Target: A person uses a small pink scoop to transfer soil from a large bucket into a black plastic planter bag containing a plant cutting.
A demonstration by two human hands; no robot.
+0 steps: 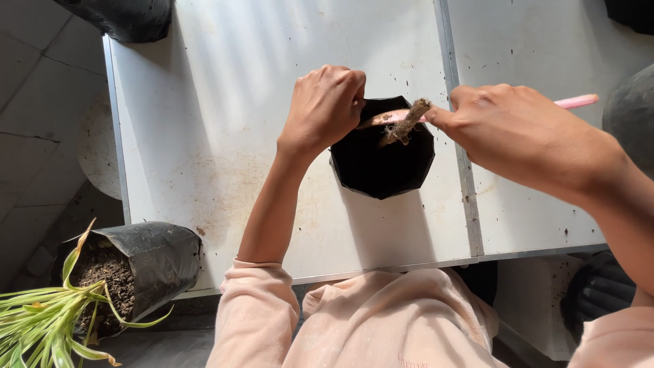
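A black plastic pot [381, 167] stands on the white table [225, 136]. My left hand [323, 105] grips the pot's rim at its upper left. My right hand [514, 133] holds a pink-handled tool [575, 102] whose soiled tip lies across the pot's mouth. A short brown stem with roots [409, 123] sticks up over the pot beside my right thumb; I cannot tell if the fingers pinch it too. The inside of the pot is dark.
A black grow bag of soil with a striped green plant [102, 279] sits at the table's lower left edge. Other black bags lie at the top left [129, 17] and right edge [630, 112]. A seam [460, 157] joins two table panels.
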